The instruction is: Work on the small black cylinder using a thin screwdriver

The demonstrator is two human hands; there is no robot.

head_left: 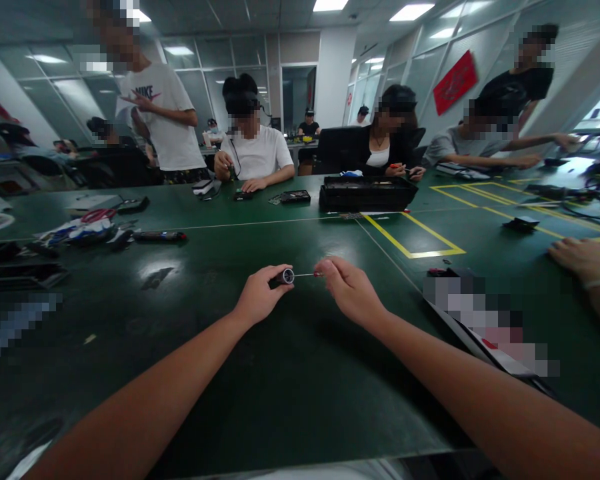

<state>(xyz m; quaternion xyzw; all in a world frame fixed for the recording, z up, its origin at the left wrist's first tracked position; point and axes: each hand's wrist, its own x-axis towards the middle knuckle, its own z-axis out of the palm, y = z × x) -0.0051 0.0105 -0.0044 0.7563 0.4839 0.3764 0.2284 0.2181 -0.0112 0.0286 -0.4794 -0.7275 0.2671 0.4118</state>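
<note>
Pinching small dark cylinder [287, 276] in L hand [259, 291], gap v. narrow, index finger above & thumb below. Sitting right at L fingertips, on that hand's R side, w/ round open end turned twd camera. Held over green table [280, 400]; can't tell how high.

Gripping thin screwdriver [305, 275] in R hand [349, 288], fingers curled in tight on red handle, mostly hidden. Pointing bare metal shaft L, roughly level, across gap btwn hands, w/ tip at cylinder's R side; can't tell if inside, touching or just short.

Can see, beyond hands & a bit R, long black tray [367, 195], w/ yellow tape outline [437, 254] on table just this side. Can also see, well L, dark pen-shaped tool [159, 237] w/ red end, next to mixed heap [87, 232] incl. looped red cable [99, 214]. Lying R of R hand: flat item [480, 320], mostly pixelated, nr co-worker's hand [583, 257] resting on table. Seated opp., in white T-shirt: another co-worker [263, 152], w/ one hand [257, 185] by small black device [243, 195].
</note>
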